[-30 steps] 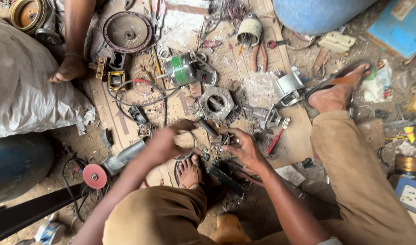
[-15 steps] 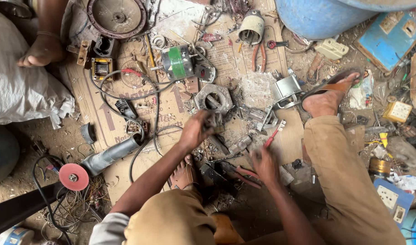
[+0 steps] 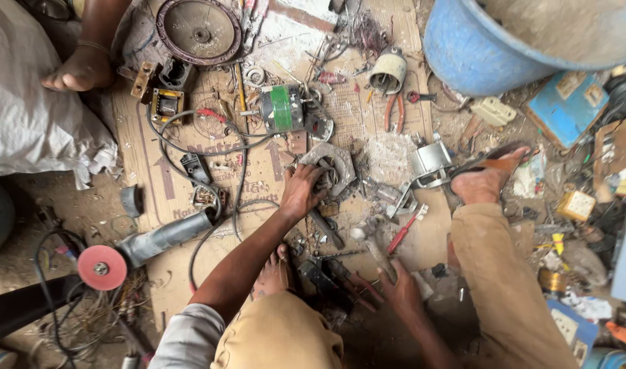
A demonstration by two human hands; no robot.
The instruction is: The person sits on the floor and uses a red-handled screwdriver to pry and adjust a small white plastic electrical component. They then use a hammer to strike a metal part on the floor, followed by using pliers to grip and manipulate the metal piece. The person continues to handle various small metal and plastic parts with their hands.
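My left hand (image 3: 302, 193) reaches forward and grips the rim of a round grey metal motor housing (image 3: 335, 166) lying on a sheet of cardboard (image 3: 164, 179). Closer to my body, my right hand (image 3: 400, 292) is closed around the handle of a small hammer (image 3: 374, 249), whose head points up towards the housing. My left foot (image 3: 268, 273) is tucked under me between my arms. Out to the right rests my right foot (image 3: 489, 179) in a sandal. A red-handled screwdriver (image 3: 402, 234) lies just right of the hammer.
An angle grinder (image 3: 164, 236) with a red disc (image 3: 101, 266) lies at left, its cable looping over the cardboard. A green-banded motor (image 3: 281, 109), red pliers (image 3: 395, 111) and a round plate (image 3: 200, 31) lie further off. There is a blue tub (image 3: 473, 51) top right, and another person's foot (image 3: 80, 68) and a white sack (image 3: 33, 126) top left.
My left hand moved forward and took hold of the motor housing. My right hand drew back towards my body with the hammer. The view shifted to the right.
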